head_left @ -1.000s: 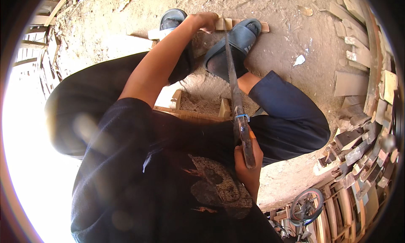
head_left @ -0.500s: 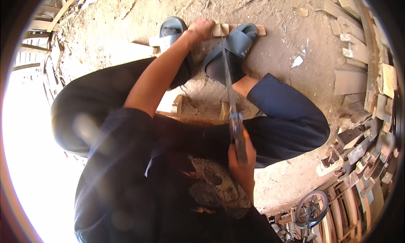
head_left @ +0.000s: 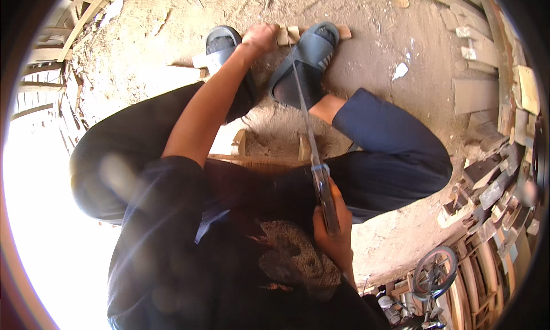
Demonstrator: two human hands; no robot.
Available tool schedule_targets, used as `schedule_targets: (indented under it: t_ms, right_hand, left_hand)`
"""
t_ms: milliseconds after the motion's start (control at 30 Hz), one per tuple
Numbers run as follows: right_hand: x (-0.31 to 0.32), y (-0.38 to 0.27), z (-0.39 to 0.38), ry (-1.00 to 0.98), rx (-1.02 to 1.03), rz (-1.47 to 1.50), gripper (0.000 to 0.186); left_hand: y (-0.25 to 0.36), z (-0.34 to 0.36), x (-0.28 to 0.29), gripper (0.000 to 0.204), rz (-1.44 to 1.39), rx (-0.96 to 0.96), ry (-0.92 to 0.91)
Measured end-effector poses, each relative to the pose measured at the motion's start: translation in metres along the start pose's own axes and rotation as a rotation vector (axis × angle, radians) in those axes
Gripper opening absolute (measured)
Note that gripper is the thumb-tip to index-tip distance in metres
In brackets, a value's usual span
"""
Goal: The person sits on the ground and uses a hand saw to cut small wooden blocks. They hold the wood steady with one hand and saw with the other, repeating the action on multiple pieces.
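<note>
My left hand [head_left: 262,37] grips a short strip of pale wood [head_left: 286,36] resting crosswise by my two grey slides [head_left: 313,53]. My right hand [head_left: 335,227] is closed on the dark handle of a hand saw [head_left: 324,195] with a blue band at the base of its blade. The long blade [head_left: 305,109] runs away from me, its far end at the wood just right of my left hand. Beneath my legs shows a low wooden piece with upright blocks [head_left: 255,158], partly hidden by my clothing.
Stacked offcuts and boards [head_left: 487,181] curve along the right side, with a bicycle wheel [head_left: 434,273] at lower right. Wooden slats [head_left: 80,26] stand at upper left beside a glaring bright area. Scattered scraps [head_left: 401,70] lie on the dirt ground [head_left: 372,44].
The saw has shifted back and forth along its length in my right hand and now sits slightly left at its tip. My left hand appears a little further left, still at the wood.
</note>
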State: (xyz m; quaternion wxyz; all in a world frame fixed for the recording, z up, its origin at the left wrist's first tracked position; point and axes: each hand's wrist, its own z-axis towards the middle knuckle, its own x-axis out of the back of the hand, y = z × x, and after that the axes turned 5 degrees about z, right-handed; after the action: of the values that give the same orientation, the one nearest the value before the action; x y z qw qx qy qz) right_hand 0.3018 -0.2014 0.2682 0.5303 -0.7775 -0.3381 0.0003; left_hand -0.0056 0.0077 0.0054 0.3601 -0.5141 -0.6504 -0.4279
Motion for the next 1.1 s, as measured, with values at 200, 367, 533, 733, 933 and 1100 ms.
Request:
schedule_targets:
  t_ms: [200, 367, 533, 733, 933, 1100]
  right_hand:
    - [-0.010, 0.004, 0.024, 0.026, -0.005, 0.072, 0.060]
    - [0.004, -0.005, -0.012, 0.019, -0.158, 0.114, 0.058]
    - [-0.016, 0.006, 0.044, -0.002, -0.172, 0.149, 0.053]
    - [-0.007, -0.004, -0.002, 0.038, -0.131, 0.164, 0.056]
    - [-0.030, 0.022, 0.066, 0.117, 0.081, 0.130, 0.065]
    - [-0.009, 0.006, 0.011, -0.003, -0.121, 0.303, 0.066]
  left_hand:
    - [-0.004, 0.002, -0.009, 0.028, 0.008, 0.013, 0.018]
    - [0.003, -0.002, -0.002, 0.031, 0.040, 0.039, 0.016]
    - [0.003, -0.002, 0.001, 0.032, -0.003, 0.044, 0.018]
    - [0.007, -0.004, 0.004, 0.042, 0.066, 0.090, -0.055]
    - [0.011, -0.003, 0.005, 0.051, 0.005, 0.071, -0.040]
    - [0.011, -0.006, 0.011, 0.040, 0.072, 0.094, 0.013]
